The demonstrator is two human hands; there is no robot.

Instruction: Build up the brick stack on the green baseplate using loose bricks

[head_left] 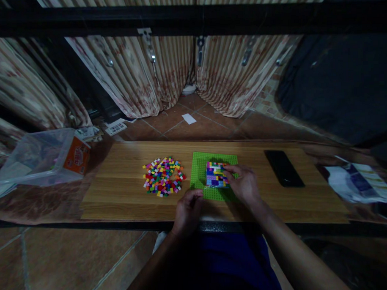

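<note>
A green studded baseplate lies on the wooden board, and a block of many-coloured toy bricks is built up on it. My right hand reaches over the plate from the right, its thumb and fingers closed at the block's upper right edge; what is between the fingertips is hidden. At the plate's front left corner, my left hand is held with thumb and fingertips together. Any small piece in that pinch is too small to make out. Left of the plate, loose toy bricks lie in a pile.
A black phone rests on the wooden board, right of the plate. Beyond its left end stands a clear plastic box with an orange label. A plastic packet lies past the right end. Striped curtains hang behind.
</note>
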